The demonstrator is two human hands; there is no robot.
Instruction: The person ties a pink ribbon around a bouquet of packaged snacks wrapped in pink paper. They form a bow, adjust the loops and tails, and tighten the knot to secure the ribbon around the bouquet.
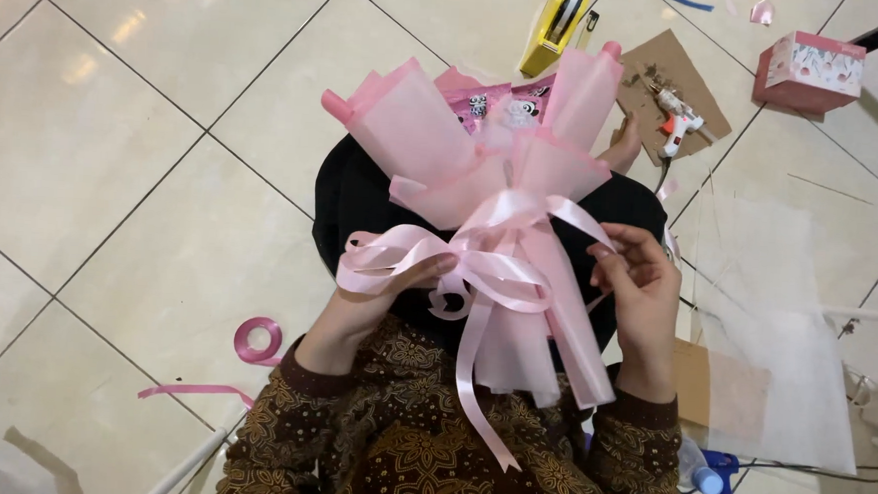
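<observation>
A pink paper-wrapped bouquet [434, 147] lies on my lap, its open top pointing away from me. A pale pink satin ribbon bow [478, 264] is tied around its waist, with tails hanging toward me. My left hand [371, 304] sits under the bow's left loops, fingers touching them. My right hand [637, 282] pinches the end of the right ribbon tail beside the wrap. Small pink packets [496, 105] peek out of the top.
On the tiled floor: a yellow tape dispenser [556, 28], a glue gun [678, 119] on brown cardboard, a pink box [809, 71], a white sheet [775, 335] at right, a pink ribbon roll [257, 340] at left, blue-handled scissors [719, 482].
</observation>
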